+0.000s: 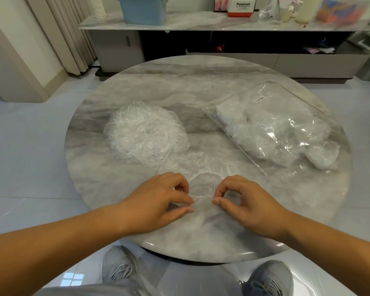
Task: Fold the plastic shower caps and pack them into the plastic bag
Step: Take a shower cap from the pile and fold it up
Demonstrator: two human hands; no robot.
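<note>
On my feed, both hands are down at the near edge of the round marble surface [201, 77], close together with only a small gap between them. The left hand [158, 201] is pinching the edge of a clear shower cap [203, 184] between thumb and forefinger, with the other fingers curled in. The right hand [248, 204] does the same on its side, thumb and index tip closed on the thin plastic in a little ring shape.

The cap lies on the surface between the hands and just past them, its white elastic rim curving in an arc beyond the fingertips. It's so see-through I honestly can't tell where its far edge ends.

Further out beyond the left hand there's a puffy round stack of shower caps [145, 133], white and crinkly. Whether its near edge touches the cap being held, I can't say.

Out past the right hand and off to that side, the plastic bag [276, 133] lies flat with a bunch of scrunched caps inside and a small white label near its far corner.

Nearer than the hands, under the surface edge, grey shoes [118, 268] rest on the tiled floor. Way beyond everything, a long shelf [201, 23] carries a blue bin [142, 9].
</note>
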